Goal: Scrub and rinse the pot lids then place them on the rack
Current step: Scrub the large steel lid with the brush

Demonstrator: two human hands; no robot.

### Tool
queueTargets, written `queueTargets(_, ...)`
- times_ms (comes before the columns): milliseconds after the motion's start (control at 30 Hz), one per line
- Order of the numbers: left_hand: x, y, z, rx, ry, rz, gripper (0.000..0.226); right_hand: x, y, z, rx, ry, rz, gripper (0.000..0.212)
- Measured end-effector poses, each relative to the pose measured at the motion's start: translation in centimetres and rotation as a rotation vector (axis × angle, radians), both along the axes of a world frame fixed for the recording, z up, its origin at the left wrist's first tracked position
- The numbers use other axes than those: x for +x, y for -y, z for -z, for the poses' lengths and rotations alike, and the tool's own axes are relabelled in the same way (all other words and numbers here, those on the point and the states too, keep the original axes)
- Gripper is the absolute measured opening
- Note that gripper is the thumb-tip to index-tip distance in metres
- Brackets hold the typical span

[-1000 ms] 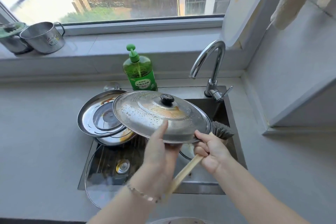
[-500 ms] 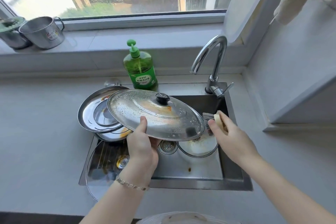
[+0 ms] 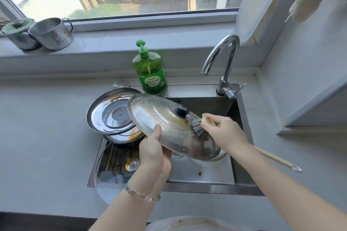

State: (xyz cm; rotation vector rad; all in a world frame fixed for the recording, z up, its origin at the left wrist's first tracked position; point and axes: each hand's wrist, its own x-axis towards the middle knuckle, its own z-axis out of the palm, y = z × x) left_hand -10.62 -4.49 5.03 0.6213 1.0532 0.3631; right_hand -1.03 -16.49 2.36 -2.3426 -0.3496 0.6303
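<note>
So we're early in this one tbh. Left hand point(image 3: 154, 153) is clamped on the near rim of the big steel lid point(image 3: 169, 127), thumb on top, holding it up over the sink point(image 3: 242, 118). Right hand point(image 3: 225, 131) is wrapped tight round the brush point(image 3: 200, 127) close to its head, bristles pressed on the lid's top just below the black knob point(image 3: 181, 110), w/ the wooden handle sticking out back-right past the wrist.

Progress: lid's got droplets all over and a brown greasy smear near the knob, so scrubbing is underway, not done. Tap point(image 3: 223, 58) isn't running afaict, so no rinse yet. At least two more lids point(image 3: 110, 114) are stacked at the sink's left edge w/ orange gunk on them, plus what looks like a glass one point(image 3: 105, 180) leaning at the front-left, hard to be sure thru the glare. No rack in view, so nothing's racked that we can see.

Orientation: lid is tilted, top side facing up and toward us, far-left edge high, near-right edge dipping into the sink. As seen its long axis runs upper-left to lower-right. Soap bottle point(image 3: 150, 73) stands on the desk point(image 3: 37, 137) behind.
</note>
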Motion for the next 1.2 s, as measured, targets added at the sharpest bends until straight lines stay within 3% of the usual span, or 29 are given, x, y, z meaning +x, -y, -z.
queueTargets(133, -0.4, -0.1, 0.6, 0.011, -0.015, 0.056, 0.031, -1.8, -1.6, -0.8, 0.057, 0.091, -0.162, 0.034)
queueTargets(300, -0.7, -0.6, -0.4, 0.088, 0.028, 0.120, 0.022, 2.0, 0.9, 1.1, -0.147, 0.046, -0.008, 0.034)
queueTargets(467, 0.2, -1.1, -1.0, 0.114, 0.047, 0.131, 0.030, 0.2, -0.4, 0.5, -0.009, 0.215, -0.062, 0.037)
queueTargets(600, 0.0, -0.7, -0.7, 0.083, 0.035, 0.195, 0.030, 2.1, 0.7, 1.1, -0.132, 0.138, 0.040, 0.038)
queueTargets(733, 0.2, -1.0, -0.5, 0.103, 0.024, 0.195, 0.030, 0.1, -0.1, 0.6, -0.055, 0.250, -0.052, 0.037)
queueTargets(900, 0.5, -0.4, -0.4, 0.101, -0.006, 0.225, 0.021, 1.2, 0.7, 1.4, -0.084, 0.171, 0.029, 0.037)
queueTargets(1000, 0.9, -0.6, -0.5, 0.080, -0.003, 0.200, 0.028, -0.1, 0.2, 1.1, 0.012, 0.250, -0.041, 0.036)
queueTargets(1133, 0.9, -1.5, -0.9, 0.044, 0.045, 0.177, 0.030, 2.0, 1.9, 2.0, -0.070, 0.150, 0.074, 0.037)
queueTargets(1200, 1.2, -1.6, -0.8, 0.026, 0.064, 0.168, 0.031, 1.0, 1.8, 1.7, -0.001, 0.175, 0.063, 0.036)
